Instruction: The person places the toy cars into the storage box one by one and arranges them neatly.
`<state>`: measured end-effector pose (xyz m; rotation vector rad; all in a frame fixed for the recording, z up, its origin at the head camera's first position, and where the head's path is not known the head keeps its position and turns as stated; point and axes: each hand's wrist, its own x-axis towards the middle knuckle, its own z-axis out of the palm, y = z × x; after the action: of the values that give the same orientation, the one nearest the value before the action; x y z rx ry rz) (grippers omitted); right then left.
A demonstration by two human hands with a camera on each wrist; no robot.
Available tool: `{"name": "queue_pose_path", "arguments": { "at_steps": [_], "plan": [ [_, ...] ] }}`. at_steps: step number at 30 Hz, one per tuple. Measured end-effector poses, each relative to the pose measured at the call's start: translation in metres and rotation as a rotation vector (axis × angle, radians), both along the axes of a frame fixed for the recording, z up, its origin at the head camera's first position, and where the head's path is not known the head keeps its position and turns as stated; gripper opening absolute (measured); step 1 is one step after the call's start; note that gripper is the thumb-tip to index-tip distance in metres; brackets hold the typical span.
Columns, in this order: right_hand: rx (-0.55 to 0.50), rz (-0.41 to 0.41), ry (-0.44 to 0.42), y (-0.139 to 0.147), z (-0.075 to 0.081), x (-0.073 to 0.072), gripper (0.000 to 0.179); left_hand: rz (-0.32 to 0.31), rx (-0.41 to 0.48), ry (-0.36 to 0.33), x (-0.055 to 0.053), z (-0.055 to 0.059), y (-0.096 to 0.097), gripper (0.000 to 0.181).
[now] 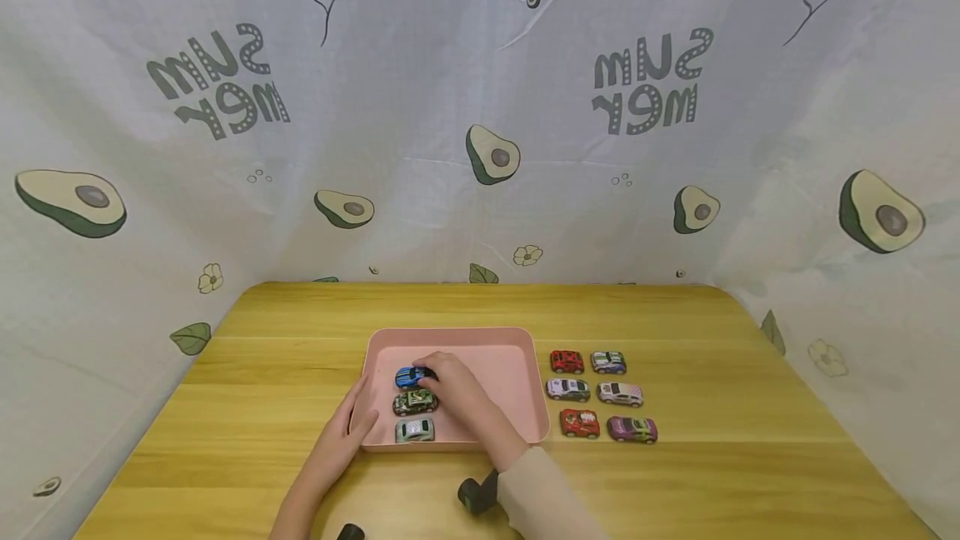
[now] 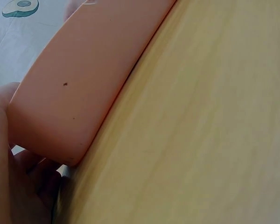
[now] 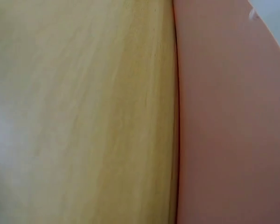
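Observation:
A pink tray (image 1: 517, 390) lies on the wooden table, its side wall also filling part of both wrist views. Inside, along its left part, a blue toy car (image 1: 408, 376), a green camouflage toy car (image 1: 415, 402) and a pale toy car (image 1: 415, 429) form a column. My right hand (image 1: 459, 390) pinches the blue car, the farthest of the three, and covers its right end. At the tray's near left corner my left hand (image 1: 337, 440) grips the wall, thumb over the rim and fingers outside. The right wrist view shows no hand.
Right of the tray, several toy cars stand in two columns on the table (image 1: 720, 373), among them a red spotted one (image 1: 567, 362) and a purple one (image 1: 632, 429). A printed cloth (image 1: 420, 90) hangs behind the table and at its sides.

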<state>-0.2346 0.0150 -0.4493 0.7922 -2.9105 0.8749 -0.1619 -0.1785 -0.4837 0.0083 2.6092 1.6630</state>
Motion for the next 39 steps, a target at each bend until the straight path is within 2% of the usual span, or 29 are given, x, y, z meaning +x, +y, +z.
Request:
{"name": "queue_pose_path", "arguments": {
  "at_steps": [5,11,20,26,33,39],
  "plan": [
    [-0.001,0.006,0.004,-0.004,0.001,0.000,0.028,-0.003,0.002,-0.005,0.001,0.001,0.000,0.064],
    [-0.002,-0.017,-0.008,-0.008,0.000,-0.003,0.027,-0.009,-0.006,0.021,0.001,0.001,0.000,0.062],
    [-0.003,-0.036,-0.065,-0.009,-0.004,-0.003,0.028,-0.001,0.003,-0.005,-0.001,0.000,-0.001,0.064],
    [0.005,-0.047,-0.059,-0.009,-0.005,-0.003,0.029,-0.001,0.006,-0.012,0.000,-0.001,0.000,0.065],
    [0.016,-0.071,-0.031,-0.006,0.002,0.000,0.029,0.007,0.005,-0.016,0.000,-0.001,0.000,0.066],
    [-0.014,-0.088,-0.029,0.000,0.006,0.004,0.029,0.008,-0.001,-0.017,0.000,-0.001,0.000,0.066]
  ]
}}
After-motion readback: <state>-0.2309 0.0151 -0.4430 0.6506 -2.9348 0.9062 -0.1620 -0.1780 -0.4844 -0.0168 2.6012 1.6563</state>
